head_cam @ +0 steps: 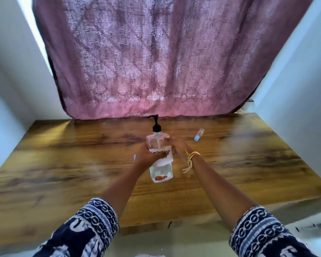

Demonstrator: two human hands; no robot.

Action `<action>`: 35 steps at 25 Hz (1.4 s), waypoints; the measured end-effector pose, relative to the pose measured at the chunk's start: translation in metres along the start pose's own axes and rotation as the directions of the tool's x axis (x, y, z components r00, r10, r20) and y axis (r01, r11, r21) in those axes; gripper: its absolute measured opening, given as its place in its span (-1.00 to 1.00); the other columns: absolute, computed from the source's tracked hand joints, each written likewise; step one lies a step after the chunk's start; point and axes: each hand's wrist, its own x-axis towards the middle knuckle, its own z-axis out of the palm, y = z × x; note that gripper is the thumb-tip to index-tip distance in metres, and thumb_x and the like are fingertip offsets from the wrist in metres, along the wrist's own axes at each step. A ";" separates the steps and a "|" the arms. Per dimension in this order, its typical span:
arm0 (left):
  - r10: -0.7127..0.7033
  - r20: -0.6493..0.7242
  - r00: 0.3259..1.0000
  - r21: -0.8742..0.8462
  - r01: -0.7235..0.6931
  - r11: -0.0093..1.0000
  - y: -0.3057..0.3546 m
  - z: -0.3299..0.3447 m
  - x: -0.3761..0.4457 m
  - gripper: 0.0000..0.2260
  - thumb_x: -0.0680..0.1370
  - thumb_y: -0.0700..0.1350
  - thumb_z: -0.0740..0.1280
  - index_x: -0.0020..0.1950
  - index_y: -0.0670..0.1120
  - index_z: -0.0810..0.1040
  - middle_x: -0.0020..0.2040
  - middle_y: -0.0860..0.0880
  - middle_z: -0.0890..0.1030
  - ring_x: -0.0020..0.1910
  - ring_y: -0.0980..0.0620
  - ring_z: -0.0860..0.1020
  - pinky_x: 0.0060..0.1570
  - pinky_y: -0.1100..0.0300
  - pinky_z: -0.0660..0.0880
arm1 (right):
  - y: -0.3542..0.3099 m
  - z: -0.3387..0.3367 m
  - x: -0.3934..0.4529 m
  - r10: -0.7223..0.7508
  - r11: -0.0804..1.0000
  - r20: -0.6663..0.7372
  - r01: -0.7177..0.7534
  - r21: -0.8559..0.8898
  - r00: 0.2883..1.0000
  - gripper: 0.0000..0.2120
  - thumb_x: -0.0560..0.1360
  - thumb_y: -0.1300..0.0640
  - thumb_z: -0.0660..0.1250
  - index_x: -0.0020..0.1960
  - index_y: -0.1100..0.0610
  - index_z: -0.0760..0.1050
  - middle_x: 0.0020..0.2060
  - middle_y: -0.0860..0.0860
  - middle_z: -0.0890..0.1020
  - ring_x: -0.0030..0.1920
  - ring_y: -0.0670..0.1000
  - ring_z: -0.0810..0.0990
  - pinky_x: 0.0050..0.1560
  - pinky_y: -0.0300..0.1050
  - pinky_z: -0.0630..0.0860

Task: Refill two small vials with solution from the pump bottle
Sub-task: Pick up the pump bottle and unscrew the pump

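Wood-grain tabletop (63, 160) is seen from above, with pale walls at both sides and a patterned pink curtain (152, 56) hanging behind it. Nothing stands on the left part of the surface.

Near the centre, the left hand (146, 156) is wrapped around the left side of the pump bottle (160, 160), with fingers laid across its paper label. A small light blue shape shows at the outer edge of this hand; it may be a vial cap, but that cannot be told through the blur.

The pump bottle is clear and square-shouldered, with a black pump head (156, 125) pointing away. Very little liquid is seen in it, and whether its base rests on the table cannot be told. It is judged to be light, rigid and smooth, so it could slip if wet. It is best held around the flat sides at label height, as is being done; the thin pump neck is judged a poor place to grip.

The right hand (175, 147), with yellow threads tied at the wrist, is pressed against the bottle's right shoulder. It is blurred, and whether its fingers curl round the bottle cannot be told.

Further right, well apart from the hands, one small clear vial (199, 134) with a blue cap lies on its side on the table. It is judged very light, apt to roll, and best pinched around its body.
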 end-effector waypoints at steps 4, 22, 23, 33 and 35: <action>-0.008 -0.039 0.999 0.018 0.008 1.000 0.000 0.013 0.025 -0.60 0.28 -0.03 0.61 0.06 -0.04 0.62 -0.05 -0.02 0.72 -0.04 -0.03 0.69 0.02 -0.04 0.63 | -0.002 -0.036 0.013 0.035 0.994 -0.287 -0.063 -0.089 0.957 -0.83 0.53 0.22 0.28 0.08 0.22 0.56 -0.21 0.07 0.59 -0.20 0.04 0.55 -0.12 -0.07 0.51; -0.032 -0.037 0.999 -0.030 0.031 0.999 0.003 0.092 0.127 -0.45 0.19 0.02 0.61 0.12 -0.09 0.59 0.01 -0.13 0.70 -0.01 -0.13 0.68 0.05 -0.20 0.60 | 0.036 -0.216 0.099 -0.072 0.208 -0.146 -0.129 -0.970 0.987 -0.49 0.51 0.20 0.23 0.43 0.02 0.25 0.40 0.10 0.29 0.36 0.20 0.40 0.29 0.09 0.44; -0.027 -0.027 0.999 -0.031 0.026 0.999 0.002 0.093 0.129 -0.46 0.21 -0.01 0.61 0.14 -0.09 0.58 0.01 -0.14 0.70 -0.01 -0.13 0.68 0.05 -0.20 0.60 | 0.038 -0.216 0.106 -0.085 0.193 -0.111 -0.093 -0.977 0.990 -0.53 0.53 0.20 0.19 0.42 0.02 0.27 0.40 0.09 0.29 0.33 0.19 0.43 0.27 0.09 0.45; 0.024 0.041 0.999 0.040 -0.025 0.999 0.003 0.086 0.118 -0.51 0.28 -0.11 0.59 0.16 -0.10 0.56 0.02 -0.11 0.70 0.00 -0.06 0.68 -0.01 -0.02 0.62 | 0.044 -0.183 0.131 -0.177 0.294 -0.209 -0.151 -0.944 0.962 -0.73 0.53 0.03 0.25 0.20 0.09 0.46 0.13 0.13 0.55 0.08 0.22 0.59 -0.01 0.05 0.50; 0.044 0.063 0.997 0.068 -0.048 0.997 0.002 0.082 0.114 -0.52 0.28 -0.09 0.59 0.16 -0.07 0.57 0.02 -0.09 0.70 0.01 -0.05 0.68 0.03 -0.06 0.62 | 0.036 -0.166 0.131 -0.136 0.592 -0.232 -0.109 -0.798 0.963 -0.79 0.48 0.05 0.32 0.05 0.15 0.50 -0.10 0.12 0.58 -0.08 0.18 0.59 -0.12 -0.03 0.45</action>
